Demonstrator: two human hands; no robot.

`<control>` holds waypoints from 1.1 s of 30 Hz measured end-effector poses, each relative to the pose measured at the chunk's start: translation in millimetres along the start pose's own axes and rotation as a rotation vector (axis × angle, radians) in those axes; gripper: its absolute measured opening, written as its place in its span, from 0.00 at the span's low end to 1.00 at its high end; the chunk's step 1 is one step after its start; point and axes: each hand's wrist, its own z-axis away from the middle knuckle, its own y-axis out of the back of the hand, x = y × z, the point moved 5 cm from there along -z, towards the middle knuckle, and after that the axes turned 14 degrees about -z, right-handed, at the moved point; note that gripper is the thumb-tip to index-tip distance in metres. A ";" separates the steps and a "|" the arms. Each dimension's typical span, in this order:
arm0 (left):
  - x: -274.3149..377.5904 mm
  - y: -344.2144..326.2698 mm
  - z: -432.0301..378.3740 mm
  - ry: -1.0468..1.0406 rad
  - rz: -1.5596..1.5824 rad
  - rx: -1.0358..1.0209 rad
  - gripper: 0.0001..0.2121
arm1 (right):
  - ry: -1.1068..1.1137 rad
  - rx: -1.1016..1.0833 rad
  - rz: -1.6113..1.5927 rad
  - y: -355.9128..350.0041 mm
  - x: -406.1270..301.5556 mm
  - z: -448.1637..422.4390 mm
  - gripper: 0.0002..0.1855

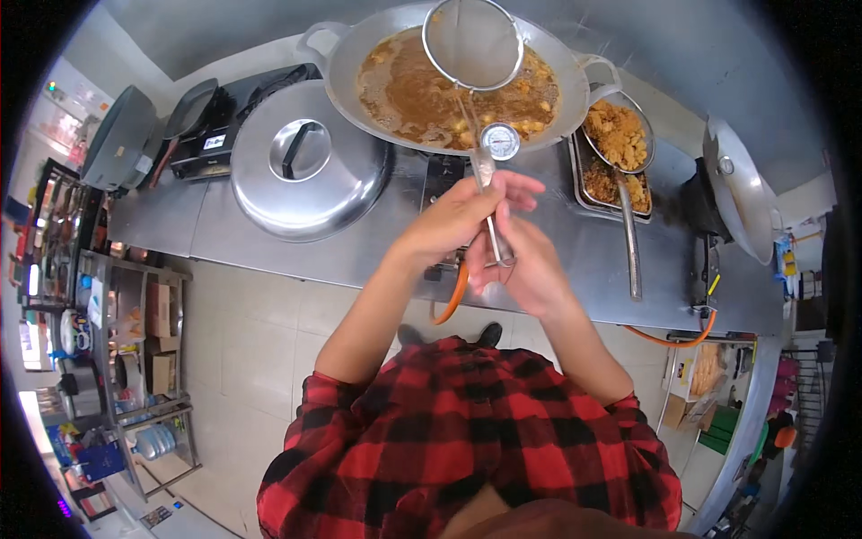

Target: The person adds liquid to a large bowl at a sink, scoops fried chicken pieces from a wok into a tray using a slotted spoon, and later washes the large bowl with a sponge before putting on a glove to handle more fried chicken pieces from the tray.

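Both hands are around the metal handle of a round wire-mesh skimmer. My left hand grips the upper part of the handle between thumb and fingers, some fingers extended. My right hand is against the handle's lower end, fingers loosely bent; how firmly it holds cannot be told. The mesh head is tilted above a large two-handled metal wok of bubbling brown oil with light fried pieces. A dial thermometer shows at the wok's near rim. To the right, a second strainer with golden fried crumbs rests over a wire-rimmed tray of darker crumbs.
A domed steel lid lies left of the wok. Farther left stand a portable gas stove and a dark frying pan. A big wok-shaped pan leans at the right. An orange gas hose hangs over the counter's front edge.
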 end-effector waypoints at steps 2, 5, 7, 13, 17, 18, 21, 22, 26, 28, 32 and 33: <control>4.5 -1.4 -5.2 -0.018 0.092 -0.056 0.26 | 0.088 0.092 0.063 5.5 -26.6 -3.2 0.15; -26.0 -0.1 12.9 -0.016 0.011 0.065 0.31 | 0.087 0.192 0.352 41.6 -90.0 -20.4 0.10; -58.8 -7.2 46.3 0.009 -0.052 -0.100 0.25 | 0.069 0.310 0.630 72.4 -145.1 -32.4 0.10; -264.1 -0.7 135.5 0.459 -0.257 -0.058 0.20 | 0.517 0.627 2.291 74.6 -286.3 -78.9 0.11; -373.6 13.1 166.2 0.314 -0.322 0.445 0.17 | 0.552 0.544 2.544 26.8 -280.7 -121.4 0.12; -369.1 10.7 162.8 0.176 -0.415 0.505 0.17 | 0.434 0.515 2.598 30.5 -274.4 -133.2 0.11; -365.7 2.4 143.3 0.142 -0.386 0.662 0.14 | 0.092 0.330 2.658 43.3 -257.4 -167.6 0.10; -359.4 0.0 136.0 0.177 -0.340 0.695 0.14 | -0.124 0.200 2.636 50.3 -248.6 -176.4 0.10; -308.9 3.3 122.4 0.229 -0.551 0.872 0.11 | -0.428 0.016 2.429 48.9 -222.7 -199.4 0.12; -284.0 7.2 122.8 0.264 -0.633 0.920 0.11 | -0.408 0.012 2.307 29.9 -202.9 -195.2 0.13; -266.7 7.1 112.9 0.254 -0.591 0.913 0.11 | -0.131 -0.174 2.178 35.2 -188.7 -192.7 0.14; -262.8 7.8 114.4 0.200 -0.663 0.943 0.11 | -0.037 -0.218 2.119 27.2 -183.3 -187.4 0.15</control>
